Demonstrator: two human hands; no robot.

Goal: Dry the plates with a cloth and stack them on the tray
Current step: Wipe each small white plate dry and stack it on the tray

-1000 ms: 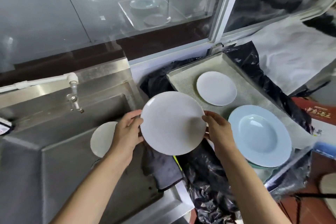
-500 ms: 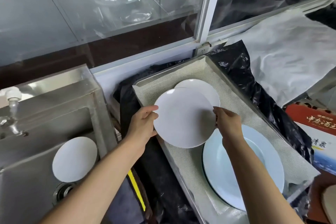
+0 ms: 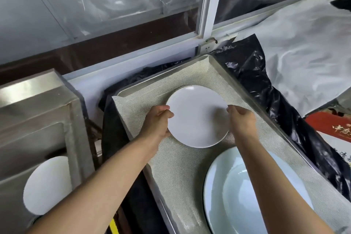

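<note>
Since half a second ago, both hands have carried the white plate (image 3: pixel 197 116) farther over the tray (image 3: pixel 245 93), so it now covers the smaller plate that lay there, only a thin rim (image 3: pixel 182 87) showing beyond the fingertips. Left hand (image 3: pixel 158 121) grips the plate's left edge with curled fingers, thumb on top, and right hand (image 3: pixel 241 119) pinches its right edge. Nearer than the right wrist, a pale blue plate (image 3: pixel 224 186) lies on the tray's mesh liner (image 3: pixel 176 167); left of the left forearm, another white plate (image 3: pixel 47 184) rests in the steel sink (image 3: pixel 38 131).
</note>
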